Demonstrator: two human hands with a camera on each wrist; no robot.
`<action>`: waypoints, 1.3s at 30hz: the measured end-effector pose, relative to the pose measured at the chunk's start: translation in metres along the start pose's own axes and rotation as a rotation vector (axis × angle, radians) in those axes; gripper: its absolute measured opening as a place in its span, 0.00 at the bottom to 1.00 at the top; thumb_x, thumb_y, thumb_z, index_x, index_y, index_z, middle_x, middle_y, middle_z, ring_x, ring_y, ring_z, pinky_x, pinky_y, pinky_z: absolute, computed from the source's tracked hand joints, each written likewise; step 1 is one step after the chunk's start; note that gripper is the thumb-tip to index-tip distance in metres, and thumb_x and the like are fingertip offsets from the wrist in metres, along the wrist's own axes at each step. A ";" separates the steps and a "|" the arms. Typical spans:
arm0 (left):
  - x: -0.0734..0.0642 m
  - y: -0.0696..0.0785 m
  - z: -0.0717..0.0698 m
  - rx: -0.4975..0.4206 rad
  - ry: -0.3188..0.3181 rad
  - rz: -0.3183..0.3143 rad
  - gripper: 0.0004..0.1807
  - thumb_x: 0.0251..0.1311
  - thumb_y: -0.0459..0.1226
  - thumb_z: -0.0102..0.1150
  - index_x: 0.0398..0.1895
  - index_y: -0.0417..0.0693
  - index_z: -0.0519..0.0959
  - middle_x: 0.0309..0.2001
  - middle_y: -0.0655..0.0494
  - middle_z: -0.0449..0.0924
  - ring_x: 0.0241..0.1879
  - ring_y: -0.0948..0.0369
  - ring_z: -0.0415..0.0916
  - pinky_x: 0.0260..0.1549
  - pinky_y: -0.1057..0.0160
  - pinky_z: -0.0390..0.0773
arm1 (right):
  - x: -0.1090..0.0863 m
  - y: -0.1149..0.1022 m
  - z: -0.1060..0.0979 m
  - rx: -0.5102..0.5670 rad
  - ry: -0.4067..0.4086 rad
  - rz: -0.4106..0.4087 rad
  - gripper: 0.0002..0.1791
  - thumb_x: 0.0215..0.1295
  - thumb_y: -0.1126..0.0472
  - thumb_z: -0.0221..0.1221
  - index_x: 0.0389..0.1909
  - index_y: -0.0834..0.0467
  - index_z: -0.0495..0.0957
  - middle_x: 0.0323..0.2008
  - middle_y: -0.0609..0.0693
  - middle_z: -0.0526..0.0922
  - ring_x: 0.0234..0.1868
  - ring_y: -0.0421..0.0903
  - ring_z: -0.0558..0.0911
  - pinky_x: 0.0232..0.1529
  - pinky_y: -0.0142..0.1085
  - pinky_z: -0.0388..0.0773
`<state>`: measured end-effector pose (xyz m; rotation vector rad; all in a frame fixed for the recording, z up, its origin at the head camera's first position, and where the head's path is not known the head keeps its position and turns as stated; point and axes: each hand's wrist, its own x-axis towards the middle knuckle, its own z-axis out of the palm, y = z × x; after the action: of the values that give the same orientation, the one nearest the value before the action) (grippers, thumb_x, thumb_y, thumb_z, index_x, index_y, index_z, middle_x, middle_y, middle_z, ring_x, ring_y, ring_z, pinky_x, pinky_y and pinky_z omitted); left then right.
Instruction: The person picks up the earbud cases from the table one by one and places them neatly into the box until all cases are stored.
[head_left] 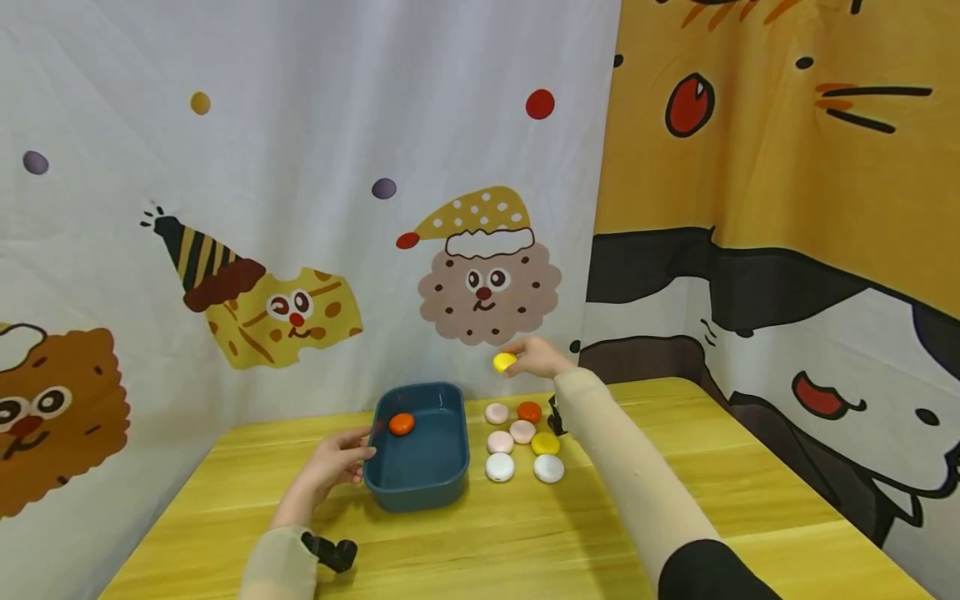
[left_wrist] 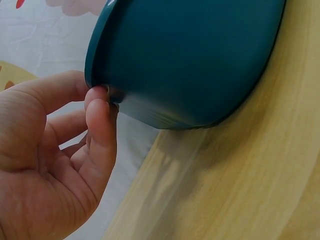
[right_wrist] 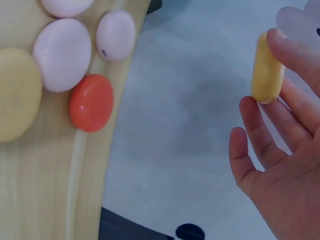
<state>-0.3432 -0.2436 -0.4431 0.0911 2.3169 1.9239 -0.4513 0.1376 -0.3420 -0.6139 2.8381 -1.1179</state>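
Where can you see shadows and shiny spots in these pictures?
Left wrist view: a soft shadow on the wood-grain tabletop near the teal bin; right wrist view: little white glints on the orange disc; head view: a faint shadow beside the right sleeve.

The table [head_left: 735, 483] has a yellow wood-grain top. Behind the table hangs a white cloth [head_left: 315, 167] printed with hatted cartoon snacks [head_left: 318, 312]. Along the table's right side, an orange, black and white cloth [head_left: 757, 192] bears animal faces [head_left: 870, 400]
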 end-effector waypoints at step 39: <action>0.000 0.001 0.000 0.002 0.000 0.005 0.30 0.65 0.29 0.56 0.70 0.32 0.62 0.46 0.44 0.71 0.20 0.62 0.70 0.20 0.66 0.77 | 0.025 -0.052 0.026 0.009 -0.018 -0.096 0.29 0.53 0.62 0.71 0.58 0.60 0.79 0.55 0.52 0.80 0.56 0.51 0.76 0.53 0.40 0.74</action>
<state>-0.3433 -0.2429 -0.4420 0.0965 2.3209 1.9239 -0.4518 0.0770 -0.3243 -0.7626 2.8148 -1.1318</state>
